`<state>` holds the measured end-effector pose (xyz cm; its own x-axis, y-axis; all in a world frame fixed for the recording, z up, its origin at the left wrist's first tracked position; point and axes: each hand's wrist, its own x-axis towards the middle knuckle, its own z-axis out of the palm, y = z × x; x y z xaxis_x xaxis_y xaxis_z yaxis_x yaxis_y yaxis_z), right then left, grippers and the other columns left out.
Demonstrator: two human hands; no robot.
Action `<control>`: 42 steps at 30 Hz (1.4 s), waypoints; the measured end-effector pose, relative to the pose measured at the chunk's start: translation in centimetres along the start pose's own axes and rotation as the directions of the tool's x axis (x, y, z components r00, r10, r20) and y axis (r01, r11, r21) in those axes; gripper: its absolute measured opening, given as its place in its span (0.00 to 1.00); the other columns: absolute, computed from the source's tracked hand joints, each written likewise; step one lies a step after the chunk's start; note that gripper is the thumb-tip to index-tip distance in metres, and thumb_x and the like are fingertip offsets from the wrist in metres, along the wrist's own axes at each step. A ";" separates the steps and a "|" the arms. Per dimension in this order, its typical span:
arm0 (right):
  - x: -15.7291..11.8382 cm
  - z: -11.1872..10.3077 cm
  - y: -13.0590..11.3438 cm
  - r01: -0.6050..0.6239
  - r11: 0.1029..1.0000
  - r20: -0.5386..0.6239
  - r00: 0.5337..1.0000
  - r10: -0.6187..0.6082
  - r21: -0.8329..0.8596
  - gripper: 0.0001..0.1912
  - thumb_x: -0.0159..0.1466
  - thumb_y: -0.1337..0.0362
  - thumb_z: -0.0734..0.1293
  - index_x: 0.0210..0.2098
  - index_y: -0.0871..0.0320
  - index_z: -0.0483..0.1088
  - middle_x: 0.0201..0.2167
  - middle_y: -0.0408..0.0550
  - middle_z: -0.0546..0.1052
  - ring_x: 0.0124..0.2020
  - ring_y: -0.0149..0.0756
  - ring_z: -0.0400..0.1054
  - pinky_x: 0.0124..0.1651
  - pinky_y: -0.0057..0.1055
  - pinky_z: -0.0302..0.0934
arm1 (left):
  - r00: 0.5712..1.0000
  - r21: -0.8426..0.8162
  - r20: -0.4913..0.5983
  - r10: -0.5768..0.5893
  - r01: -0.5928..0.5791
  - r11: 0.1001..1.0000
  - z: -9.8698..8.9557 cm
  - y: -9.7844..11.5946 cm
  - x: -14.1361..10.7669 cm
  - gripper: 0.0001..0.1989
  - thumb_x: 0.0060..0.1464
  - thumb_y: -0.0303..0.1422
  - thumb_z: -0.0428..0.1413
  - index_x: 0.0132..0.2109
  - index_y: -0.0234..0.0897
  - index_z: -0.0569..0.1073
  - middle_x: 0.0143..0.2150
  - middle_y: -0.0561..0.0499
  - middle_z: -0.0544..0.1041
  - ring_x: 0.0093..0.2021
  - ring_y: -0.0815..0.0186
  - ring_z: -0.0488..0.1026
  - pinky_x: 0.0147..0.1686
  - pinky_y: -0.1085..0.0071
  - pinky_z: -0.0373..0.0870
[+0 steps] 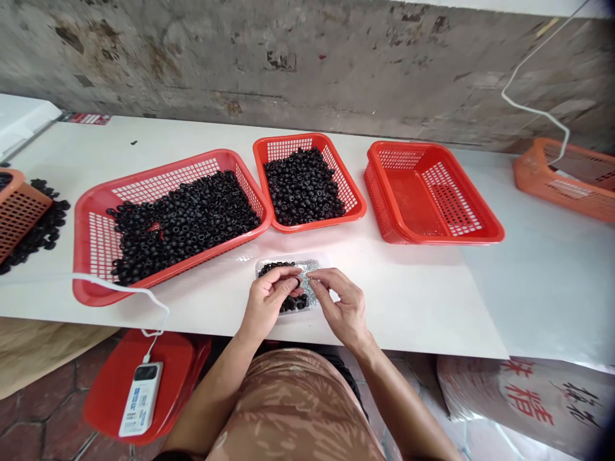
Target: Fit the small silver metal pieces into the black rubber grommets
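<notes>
A small clear plastic tray (288,285) lies at the table's front edge, holding black ring-shaped beads and a heap of small silver pieces. Over it, my left hand (269,302) curls around what looks like a black ring. My right hand (340,306) comes in from the right, its thumb and forefinger pinched close to that ring. Anything between those fingertips is too small to tell. Both hands hide much of the tray. Two red mesh baskets (288,148) behind the tray are heaped with the same black beads.
A third red basket (425,192) stands to the right on the white table (408,307). Orange baskets (562,182) sit at both far ends. Below the table edge are a white power bank (141,398) with its cable, a red stack (180,365) and a printed sack (523,403).
</notes>
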<state>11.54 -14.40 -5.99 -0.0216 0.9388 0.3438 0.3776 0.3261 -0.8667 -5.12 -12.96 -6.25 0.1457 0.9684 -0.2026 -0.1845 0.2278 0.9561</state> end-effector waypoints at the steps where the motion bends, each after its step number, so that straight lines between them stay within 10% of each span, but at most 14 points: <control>1: 0.0 0.0 -0.1 0.009 1.000 0.005 1.000 -0.009 0.007 0.09 0.71 0.65 0.64 0.44 0.56 0.78 0.38 0.50 0.80 0.36 0.35 0.73 0.36 0.31 0.68 | 1.000 -0.016 0.005 0.008 -0.008 1.000 0.0 0.1 0.0 0.14 0.56 0.39 0.64 0.46 0.36 0.81 0.40 0.47 0.83 0.35 0.63 0.81 0.40 0.68 0.80; 19: -0.7 0.1 0.1 0.404 0.828 0.350 0.896 -0.274 -0.388 0.23 0.72 0.74 0.55 0.64 0.61 0.67 0.55 0.60 0.77 0.52 0.43 0.75 0.48 0.37 0.72 | 0.996 -0.038 -0.090 0.019 -0.022 0.999 -0.3 -0.1 -0.1 0.14 0.53 0.38 0.66 0.45 0.36 0.81 0.33 0.51 0.82 0.28 0.69 0.78 0.31 0.74 0.76; 26: 1.1 -0.4 0.7 0.116 0.919 0.314 0.949 0.009 -0.378 0.15 0.74 0.67 0.59 0.53 0.57 0.75 0.44 0.53 0.78 0.45 0.38 0.76 0.49 0.32 0.70 | 0.993 -0.191 -0.111 -0.045 0.023 0.981 -0.8 0.4 0.3 0.15 0.45 0.38 0.71 0.39 0.36 0.82 0.38 0.48 0.83 0.32 0.68 0.79 0.36 0.70 0.77; 31: 3.0 0.5 0.7 0.204 0.679 0.578 0.719 0.385 -0.705 0.10 0.72 0.65 0.64 0.43 0.59 0.78 0.40 0.53 0.79 0.38 0.39 0.77 0.38 0.28 0.65 | 0.994 -0.258 -0.060 -0.094 0.076 0.963 -0.8 0.2 0.3 0.14 0.43 0.36 0.71 0.37 0.36 0.81 0.36 0.49 0.82 0.30 0.69 0.76 0.34 0.72 0.73; 42: 4.0 1.8 1.1 0.251 0.699 0.624 0.701 0.346 -0.670 0.10 0.69 0.69 0.64 0.38 0.64 0.77 0.35 0.60 0.80 0.37 0.46 0.77 0.38 0.32 0.64 | 0.998 -0.211 -0.005 -0.065 0.062 0.975 -0.8 -0.5 0.0 0.05 0.51 0.31 0.63 0.36 0.35 0.81 0.38 0.47 0.82 0.32 0.68 0.75 0.35 0.71 0.70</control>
<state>10.21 -10.09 -6.21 -0.4620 0.8400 -0.2844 0.8785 0.3894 -0.2769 -5.84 -12.98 -6.86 0.1529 0.9520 -0.2651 -0.3761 0.3042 0.8752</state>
